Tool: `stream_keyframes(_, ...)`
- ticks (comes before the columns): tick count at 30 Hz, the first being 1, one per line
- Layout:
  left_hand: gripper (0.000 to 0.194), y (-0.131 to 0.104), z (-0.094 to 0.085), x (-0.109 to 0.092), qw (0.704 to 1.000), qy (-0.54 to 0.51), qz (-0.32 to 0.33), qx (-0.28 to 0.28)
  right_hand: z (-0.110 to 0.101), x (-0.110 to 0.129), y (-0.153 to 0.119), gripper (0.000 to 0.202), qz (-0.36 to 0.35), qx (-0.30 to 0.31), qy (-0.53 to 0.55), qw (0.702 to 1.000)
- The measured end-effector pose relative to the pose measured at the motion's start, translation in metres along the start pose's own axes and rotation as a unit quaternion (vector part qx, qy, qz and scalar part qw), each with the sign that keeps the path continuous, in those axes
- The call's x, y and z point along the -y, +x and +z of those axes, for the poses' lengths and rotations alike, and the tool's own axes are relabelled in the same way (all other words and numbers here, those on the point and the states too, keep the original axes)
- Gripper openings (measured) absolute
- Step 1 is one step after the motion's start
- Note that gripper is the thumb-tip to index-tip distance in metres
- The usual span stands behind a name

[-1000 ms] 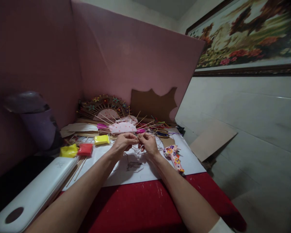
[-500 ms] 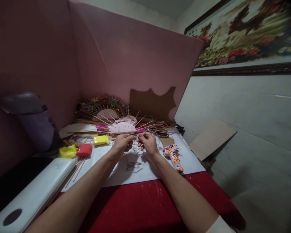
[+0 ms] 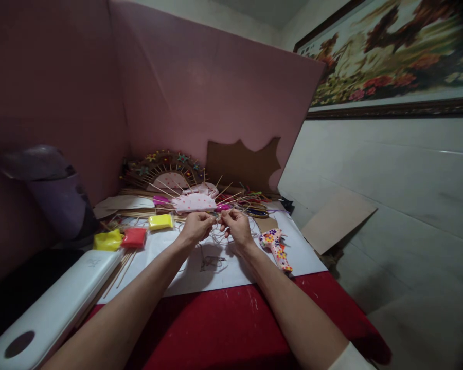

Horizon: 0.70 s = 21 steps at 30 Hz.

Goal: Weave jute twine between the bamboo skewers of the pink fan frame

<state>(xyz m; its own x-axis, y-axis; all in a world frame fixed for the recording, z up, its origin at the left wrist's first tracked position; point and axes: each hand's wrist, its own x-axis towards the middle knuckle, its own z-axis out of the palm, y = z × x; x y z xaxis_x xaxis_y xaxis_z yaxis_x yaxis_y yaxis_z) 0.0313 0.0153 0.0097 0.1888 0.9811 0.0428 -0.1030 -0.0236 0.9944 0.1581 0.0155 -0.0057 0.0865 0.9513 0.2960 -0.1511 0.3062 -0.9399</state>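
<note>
The left hand (image 3: 199, 226) and right hand (image 3: 235, 226) are pinched nearly closed, just beside each other, apparently on cord (image 3: 218, 238), though too fine to be sure. Its loops lie beneath them on paper (image 3: 303, 259), left of the glue gun (image 3: 277, 250).

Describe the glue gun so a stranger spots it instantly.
On the red-topped table lies a white sheet. Near its right edge, right of the right hand, lies the glue gun; its multicoloured flower print sets it apart from the plain brown cardboard behind it.
</note>
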Motion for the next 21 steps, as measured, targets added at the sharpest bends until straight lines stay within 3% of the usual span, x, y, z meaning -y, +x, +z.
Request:
stream_keyframes(12, 0.037, -0.007, -0.003, -0.006, 0.995, -0.01, -0.016, 0.097, 0.002, 0.003, -0.001, 0.036, 0.003, -0.003, -0.015, 1.0)
stream_keyframes(21, 0.01, -0.012, -0.003, -0.013, 0.99, -0.076, 0.002, 0.117, 0.002, 0.005, -0.001, 0.037, 0.0, -0.012, -0.012, 1.0)
